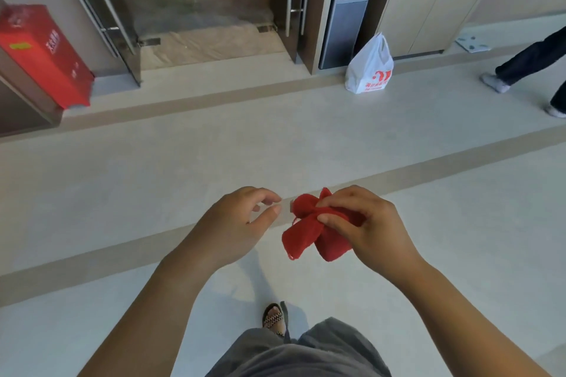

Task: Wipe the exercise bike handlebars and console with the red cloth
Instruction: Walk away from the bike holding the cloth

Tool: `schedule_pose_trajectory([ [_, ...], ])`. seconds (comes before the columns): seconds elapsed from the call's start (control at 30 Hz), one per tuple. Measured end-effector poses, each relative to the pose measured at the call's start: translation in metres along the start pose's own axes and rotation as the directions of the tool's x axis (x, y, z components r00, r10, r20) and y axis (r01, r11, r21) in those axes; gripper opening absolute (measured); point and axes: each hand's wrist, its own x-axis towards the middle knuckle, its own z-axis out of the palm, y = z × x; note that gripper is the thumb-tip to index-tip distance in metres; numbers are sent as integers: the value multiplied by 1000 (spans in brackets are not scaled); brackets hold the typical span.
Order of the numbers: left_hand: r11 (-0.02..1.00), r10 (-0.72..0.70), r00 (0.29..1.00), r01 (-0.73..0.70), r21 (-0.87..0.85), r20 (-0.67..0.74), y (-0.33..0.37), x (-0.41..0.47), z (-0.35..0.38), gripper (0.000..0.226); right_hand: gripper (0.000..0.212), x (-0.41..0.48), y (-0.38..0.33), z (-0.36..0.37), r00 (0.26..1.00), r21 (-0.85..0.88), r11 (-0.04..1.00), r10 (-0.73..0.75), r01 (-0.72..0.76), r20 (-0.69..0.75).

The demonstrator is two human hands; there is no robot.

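The red cloth (303, 232) is bunched up and hangs in front of me at waist height, above the pale floor. My right hand (364, 223) pinches it between thumb and fingers at its gathered middle. My left hand (242, 223) hovers just left of the cloth, fingers curled and apart, holding nothing and a small gap from the fabric. No exercise bike, handlebars or console appear in this view.
A white plastic bag (369, 70) stands on the floor by a dark water dispenser (349, 9) and beige waste bins (441, 0). A red box (43, 52) sits at the left. Glass doors (196, 3) lie ahead. Another person's legs (533, 64) are at the right edge.
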Motion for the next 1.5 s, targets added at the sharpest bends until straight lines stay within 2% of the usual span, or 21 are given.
schedule_pose_trajectory([
  [0.27,999,30,999,-31,15,44,9,149,-30,24,15,139,57,-25,994,82,995,66,-59,-86],
  [0.5,992,115,991,-118,39,71,56,341,-37,26,16,289,128,-85,987,101,993,80,-66,-139],
  [0.77,986,157,984,-161,38,81,120,530,-62,26,15,454,184,-169,989,43,998,54,-49,-139],
  [1.2,988,154,988,-154,11,24,134,795,-106,27,15,708,275,-220,992,37,998,62,-58,-113],
  [1.33,988,154,987,-155,22,54,146,891,-129,28,16,798,298,-244,992,1,998,70,-71,-109],
  [1.5,978,198,971,-206,45,134,187,1007,-133,30,15,880,335,-289,972,-18,992,122,-128,-200],
])
